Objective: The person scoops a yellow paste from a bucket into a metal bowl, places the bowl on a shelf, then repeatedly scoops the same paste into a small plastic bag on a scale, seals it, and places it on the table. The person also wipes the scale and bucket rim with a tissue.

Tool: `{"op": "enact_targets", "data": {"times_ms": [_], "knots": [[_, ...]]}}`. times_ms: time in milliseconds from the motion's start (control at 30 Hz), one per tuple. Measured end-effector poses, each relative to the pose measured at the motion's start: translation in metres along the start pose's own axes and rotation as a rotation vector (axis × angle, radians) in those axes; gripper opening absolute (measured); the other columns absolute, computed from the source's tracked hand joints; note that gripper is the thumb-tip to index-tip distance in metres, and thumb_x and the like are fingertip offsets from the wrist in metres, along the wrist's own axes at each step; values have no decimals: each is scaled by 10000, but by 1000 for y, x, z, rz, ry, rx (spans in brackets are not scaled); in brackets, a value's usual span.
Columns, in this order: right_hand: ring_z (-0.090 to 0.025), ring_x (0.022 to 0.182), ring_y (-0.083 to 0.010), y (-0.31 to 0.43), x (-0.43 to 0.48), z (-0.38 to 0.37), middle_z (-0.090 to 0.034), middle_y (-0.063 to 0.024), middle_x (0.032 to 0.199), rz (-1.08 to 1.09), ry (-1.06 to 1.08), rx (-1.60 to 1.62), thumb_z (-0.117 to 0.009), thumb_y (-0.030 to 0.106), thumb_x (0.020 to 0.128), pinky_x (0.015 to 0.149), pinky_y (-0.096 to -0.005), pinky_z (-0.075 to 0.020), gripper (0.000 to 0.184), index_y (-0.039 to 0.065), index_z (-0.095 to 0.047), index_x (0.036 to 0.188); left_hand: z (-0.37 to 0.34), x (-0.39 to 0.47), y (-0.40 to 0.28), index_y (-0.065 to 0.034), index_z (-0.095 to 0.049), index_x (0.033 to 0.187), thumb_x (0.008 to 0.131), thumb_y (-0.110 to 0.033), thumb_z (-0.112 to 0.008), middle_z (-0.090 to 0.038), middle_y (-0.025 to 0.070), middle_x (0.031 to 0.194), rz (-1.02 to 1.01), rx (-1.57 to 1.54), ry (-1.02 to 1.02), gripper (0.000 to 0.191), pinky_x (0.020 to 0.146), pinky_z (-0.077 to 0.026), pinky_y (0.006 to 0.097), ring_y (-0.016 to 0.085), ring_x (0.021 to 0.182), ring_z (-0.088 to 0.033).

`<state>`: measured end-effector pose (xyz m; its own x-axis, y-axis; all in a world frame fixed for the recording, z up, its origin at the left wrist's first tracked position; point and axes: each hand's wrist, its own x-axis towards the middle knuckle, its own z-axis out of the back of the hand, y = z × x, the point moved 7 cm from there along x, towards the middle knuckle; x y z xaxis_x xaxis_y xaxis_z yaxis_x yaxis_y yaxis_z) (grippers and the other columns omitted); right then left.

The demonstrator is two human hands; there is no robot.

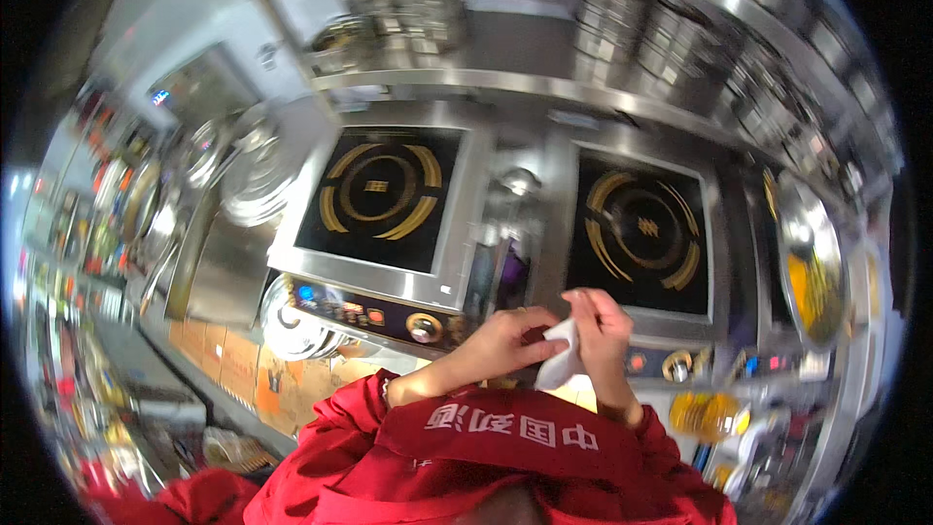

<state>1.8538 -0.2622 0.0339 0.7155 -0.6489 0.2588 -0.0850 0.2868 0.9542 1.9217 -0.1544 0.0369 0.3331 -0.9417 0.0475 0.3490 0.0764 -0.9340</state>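
Note:
My left hand (pixel 506 339) and my right hand (pixel 601 328) come together in front of the red apron (pixel 437 452), which bears writing. Between them is a crumpled white cloth or tissue (pixel 560 366), gripped by the left thumb and fingers and held against the right hand. Both hands are just above the front edge of the counter, between two induction cooktops. The left cooktop (pixel 379 233) has a black glass top with gold ring markings. Its twin, the right cooktop (pixel 594 288), lies just beyond my right hand; no pan stands on either.
A metal bowl (pixel 822 233) with yellow and green contents stands at the far right. Below it is a yellow bottle (pixel 703 415). Stacked metal pots (pixel 415 11) fill the shelf (pixel 466 79) behind. Cardboard boxes (pixel 240 364) and a metal pan stack (pixel 295 328) lie low on the left.

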Motion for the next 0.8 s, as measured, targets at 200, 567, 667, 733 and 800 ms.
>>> {"op": "enact_targets", "data": {"times_ms": [200,567,667,733,800], "knots": [[-512,641,-47,-10,-31,77,-606,-31,704,-137,-112,-71,-576,116,853,569,-197,-422,126,5,-628,882,-74,29,-9,12,-542,1100,829,-240,-614,-608,43,871,178,-191,289,377,629,-444,227,73,777,-538],[-456,1134,-297,34,-92,106,-511,-174,1173,20,-279,-643,-600,50,731,958,-375,-346,439,-30,-509,1153,-120,70,-8,5,-552,1030,869,-180,-517,-628,95,835,-229,-302,425,248,676,-481,276,143,739,-595],[-502,1084,-269,18,-102,92,-506,-195,1196,-91,-358,-550,-552,66,799,936,-338,-368,458,-49,-447,1229,-134,71,5,29,-537,1009,869,-156,-513,-610,85,847,-100,-377,488,233,690,-479,265,119,774,-580],[-519,1054,-228,9,-113,96,-524,-193,1180,-170,-428,-446,-534,63,820,907,-318,-391,435,-48,-448,1232,-137,68,4,16,-524,1042,865,-138,-522,-597,73,865,-119,-516,456,235,713,-474,262,113,803,-571],[-565,990,-190,5,-131,108,-596,-181,1076,-239,-529,-426,-540,68,838,840,-302,-434,347,-29,-514,1171,-155,57,-4,-8,-483,1113,854,-101,-539,-566,59,930,-38,-852,599,281,746,-465,259,108,861,-548]]}}
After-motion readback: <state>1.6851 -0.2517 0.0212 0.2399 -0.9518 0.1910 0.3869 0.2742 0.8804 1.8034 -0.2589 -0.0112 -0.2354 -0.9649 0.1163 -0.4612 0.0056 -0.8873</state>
